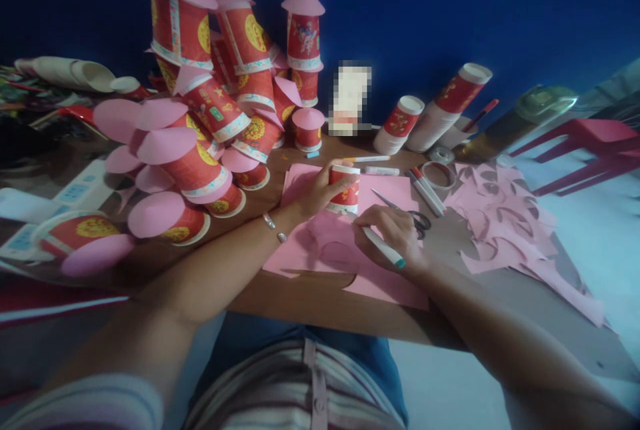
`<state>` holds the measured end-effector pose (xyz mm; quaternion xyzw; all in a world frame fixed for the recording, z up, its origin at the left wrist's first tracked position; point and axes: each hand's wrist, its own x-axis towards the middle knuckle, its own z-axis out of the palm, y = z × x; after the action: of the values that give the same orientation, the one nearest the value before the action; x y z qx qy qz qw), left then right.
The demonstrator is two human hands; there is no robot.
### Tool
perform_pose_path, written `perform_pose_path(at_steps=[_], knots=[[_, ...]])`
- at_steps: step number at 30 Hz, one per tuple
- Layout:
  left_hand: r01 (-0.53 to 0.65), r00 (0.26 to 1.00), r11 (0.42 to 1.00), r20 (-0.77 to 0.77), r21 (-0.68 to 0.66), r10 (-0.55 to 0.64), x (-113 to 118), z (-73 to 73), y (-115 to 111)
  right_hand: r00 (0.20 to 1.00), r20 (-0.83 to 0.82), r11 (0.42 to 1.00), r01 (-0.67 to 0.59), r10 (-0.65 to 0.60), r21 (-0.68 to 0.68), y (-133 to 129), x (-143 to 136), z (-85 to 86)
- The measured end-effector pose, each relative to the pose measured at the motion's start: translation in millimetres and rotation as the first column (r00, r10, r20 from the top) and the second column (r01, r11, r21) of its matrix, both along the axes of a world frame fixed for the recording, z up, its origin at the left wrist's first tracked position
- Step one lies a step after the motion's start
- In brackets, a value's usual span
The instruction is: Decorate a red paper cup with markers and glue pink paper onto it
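My left hand (320, 189) is wrapped round a red paper cup (346, 198) with a white rim, which stands on pink paper (330, 233). A white marker with a green end (383, 247) is gripped in my right hand (393, 230), its tip close to the base of the cup. Whether the tip touches the paper I cannot tell. Just beyond my right hand lies a pair of scissors (395, 202), partly hidden by the fingers. Curved cut edges show in the pink sheets below the cup.
Red cups with pink cone tops (187, 157) crowd the left side, some stacked. Stacked cups (400, 125) stand at the back. Pink paper scraps (500, 217), a tape roll (438, 175) and markers (427, 191) lie to the right. A red stool (595, 143) is beyond the table.
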<state>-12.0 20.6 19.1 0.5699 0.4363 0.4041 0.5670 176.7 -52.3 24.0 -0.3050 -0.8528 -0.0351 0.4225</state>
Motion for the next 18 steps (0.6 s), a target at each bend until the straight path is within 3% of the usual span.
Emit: perform_pose_path(at_steps=[4,13,18], knots=[[0.036,0.991,0.999,0.132,-0.031,-0.032,2,-9.6,4,1.000,-0.003,1.000,-0.016,0.016,0.001,0,-2,-0.8],[0.048,0.962,0.998,0.273,-0.047,-0.034,4,-29.0,19,0.999,-0.026,0.999,-0.043,0.043,0.003,0,-2,3.0],[0.031,0.964,0.998,0.265,-0.061,-0.014,3,-30.6,19,0.990,-0.023,0.990,-0.137,0.136,-0.042,0,-3,-0.9]])
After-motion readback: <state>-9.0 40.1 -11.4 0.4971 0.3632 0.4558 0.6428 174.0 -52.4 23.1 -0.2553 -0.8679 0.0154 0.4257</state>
